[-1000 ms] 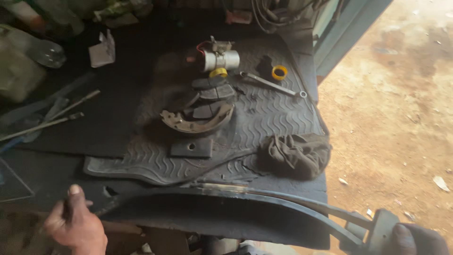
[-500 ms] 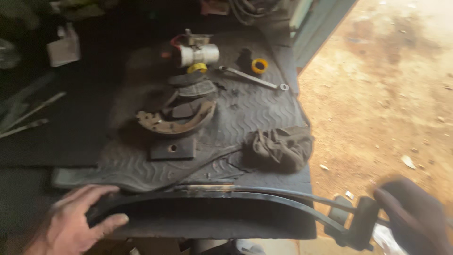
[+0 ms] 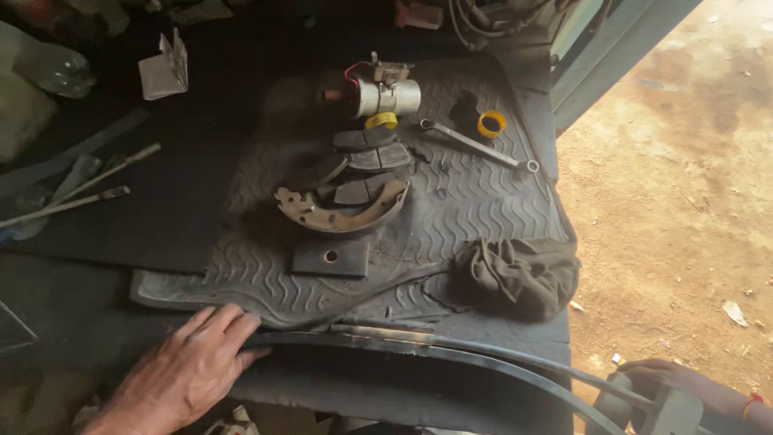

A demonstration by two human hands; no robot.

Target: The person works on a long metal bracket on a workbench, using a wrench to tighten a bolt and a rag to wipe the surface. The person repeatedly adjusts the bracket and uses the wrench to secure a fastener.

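Observation:
My left hand (image 3: 187, 369) lies flat, fingers spread, on the near edge of a ribbed black rubber mat (image 3: 483, 201), touching the left end of a long curved black bar (image 3: 451, 354). At the bottom right, my right hand (image 3: 684, 385) grips the far end of that bar at a grey fitting (image 3: 668, 411). On the mat lie a curved brake shoe (image 3: 342, 213), dark brake pads (image 3: 366, 153), a flat square plate with a hole (image 3: 330, 258), a silver cylindrical part with wires (image 3: 385, 95), a spanner (image 3: 475, 145) and a dark rag (image 3: 515, 274).
A yellow ring (image 3: 491, 123) sits by the spanner. Thin rods (image 3: 72, 193) and a folded white card (image 3: 165, 68) lie on the dark surface at left. Cables (image 3: 483, 16) are at the back. Sandy ground (image 3: 684, 201) lies beyond the right edge.
My left hand has opened from a fist and spread on the mat's edge. The view has shifted left then back, and my right hand at the bar's end is now sharp.

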